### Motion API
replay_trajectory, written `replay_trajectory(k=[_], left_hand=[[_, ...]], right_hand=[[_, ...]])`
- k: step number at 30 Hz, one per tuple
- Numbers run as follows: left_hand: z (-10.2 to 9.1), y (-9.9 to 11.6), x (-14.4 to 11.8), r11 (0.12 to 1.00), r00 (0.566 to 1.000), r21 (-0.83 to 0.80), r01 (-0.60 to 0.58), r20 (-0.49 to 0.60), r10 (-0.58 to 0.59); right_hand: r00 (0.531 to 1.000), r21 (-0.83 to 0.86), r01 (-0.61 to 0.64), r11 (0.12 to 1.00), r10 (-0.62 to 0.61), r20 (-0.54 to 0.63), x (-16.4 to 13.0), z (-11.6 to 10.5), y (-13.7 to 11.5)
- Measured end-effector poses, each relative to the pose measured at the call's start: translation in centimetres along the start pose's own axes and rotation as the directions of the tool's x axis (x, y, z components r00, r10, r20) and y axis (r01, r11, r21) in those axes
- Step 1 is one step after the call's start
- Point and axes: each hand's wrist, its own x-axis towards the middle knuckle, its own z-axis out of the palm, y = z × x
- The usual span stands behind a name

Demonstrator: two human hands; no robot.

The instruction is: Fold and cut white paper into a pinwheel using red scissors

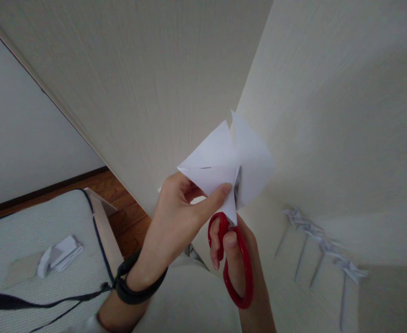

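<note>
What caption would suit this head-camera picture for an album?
Left hand pinches folded white paper while right hand works red scissors into it.

Left hand [175, 208] raised, thumb and fingers pinched, wrist banded, right hand [231, 249] below, fingers curled in a closed grip

A pale, finely textured wall [148, 83] fills the far middle and meets a second wall [345, 115] at a corner on the right. Low on the right, a row of small folded white paper pieces [323, 243] sits along the wall, each apparently with a thin stem below it, though blur hides their exact shape. At near left lies a light mattress with dark piping [33, 231], and a crumpled white paper [59, 254] rests on it. Beyond the mattress, brown wooden flooring [127, 212] runs to a dark baseboard [44, 192].
</note>
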Motion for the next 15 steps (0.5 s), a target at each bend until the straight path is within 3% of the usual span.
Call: replay_trajectory(k=[15], left_hand=[[-0.2,-0.29,0.19,0.999,1.0,-0.041,-0.005,0.002,0.005]], right_hand=[[0.999,0.007,-0.025,1.0,0.026,-0.039,-0.19,-0.43,0.67]])
